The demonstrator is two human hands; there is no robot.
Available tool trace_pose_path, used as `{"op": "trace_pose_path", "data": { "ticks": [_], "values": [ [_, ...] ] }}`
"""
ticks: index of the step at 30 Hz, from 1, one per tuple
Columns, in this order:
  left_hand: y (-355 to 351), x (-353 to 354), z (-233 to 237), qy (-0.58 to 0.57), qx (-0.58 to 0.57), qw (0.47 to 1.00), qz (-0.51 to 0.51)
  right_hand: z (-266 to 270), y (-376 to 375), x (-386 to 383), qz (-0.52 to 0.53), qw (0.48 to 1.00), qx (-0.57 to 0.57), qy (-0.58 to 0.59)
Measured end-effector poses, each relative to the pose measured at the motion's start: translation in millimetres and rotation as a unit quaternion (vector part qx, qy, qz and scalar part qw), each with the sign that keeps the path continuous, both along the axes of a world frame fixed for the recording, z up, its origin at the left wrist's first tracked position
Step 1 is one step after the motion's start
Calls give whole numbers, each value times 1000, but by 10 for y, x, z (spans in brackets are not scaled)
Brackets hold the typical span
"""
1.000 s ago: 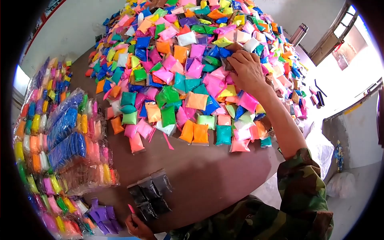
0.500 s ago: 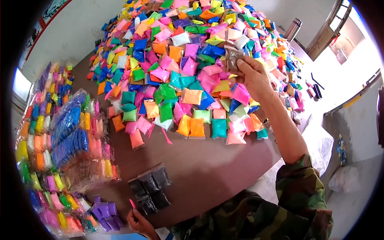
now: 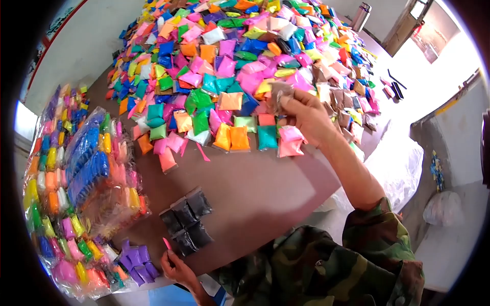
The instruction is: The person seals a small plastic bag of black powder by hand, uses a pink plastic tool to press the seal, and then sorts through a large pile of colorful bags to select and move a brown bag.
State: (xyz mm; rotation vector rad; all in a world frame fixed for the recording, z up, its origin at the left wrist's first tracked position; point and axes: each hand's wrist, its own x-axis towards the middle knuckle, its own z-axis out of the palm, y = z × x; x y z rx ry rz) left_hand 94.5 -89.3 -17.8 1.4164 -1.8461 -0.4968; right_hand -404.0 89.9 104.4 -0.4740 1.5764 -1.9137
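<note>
My right hand (image 3: 306, 115) is closed on a brown packet (image 3: 282, 97) in clear film, pinched between thumb and fingers above the front right of a big heap of coloured packets (image 3: 229, 101). At the near table edge, my left hand (image 3: 179, 271) has its fingers curled. A thin pink stick (image 3: 167, 244) pokes up from its fingertips; the rest of it is hidden. Just beyond that hand lie several black packets (image 3: 186, 219), side by side in a small block. Purple packets (image 3: 138, 261) lie to its left.
Clear bags of colourful packets (image 3: 61, 188) are stacked along the left side. A thin pink strip (image 3: 203, 153) lies before the heap on the brown table (image 3: 245, 188). A steel flask (image 3: 361, 17) stands at the back right, and clear plastic sheeting (image 3: 395, 166) hangs at the right.
My right hand has drawn the brown packet back from over the heap, nearer to me. The view has shifted slightly. My left hand keeps its place beside the black packets.
</note>
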Motion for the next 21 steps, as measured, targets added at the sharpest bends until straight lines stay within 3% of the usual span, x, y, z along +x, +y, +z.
{"op": "trace_pose_path", "data": {
  "ticks": [3,5,9,11,13,14,16,17,19,21],
  "values": [
    [-36,34,-35,-13,1,1000,-6,-183,156,283,-4,999,2,54],
    [-58,54,-61,-22,-2,1000,8,-265,387,348,0,995,68,66],
    [-97,121,-121,-12,4,1000,-5,-275,773,404,-89,985,105,103],
    [-103,125,-135,-12,-5,1000,-12,-324,992,259,-194,942,133,238],
    [-98,102,-131,-10,-13,1000,-11,-221,1132,99,-224,922,183,257],
    [-93,86,-117,-10,-21,1000,-11,-215,1197,-38,-223,922,180,260],
    [-61,44,-35,-16,-2,1000,-3,-251,1267,-331,-215,850,300,375],
    [-39,34,0,-25,18,1000,5,-263,1243,-415,-224,860,274,367],
    [-17,-5,-1,-13,-8,1000,5,-177,1142,-509,-257,798,352,416],
    [-16,-15,9,-6,-31,999,3,-57,1077,-527,-210,796,399,404]
  ]
}}
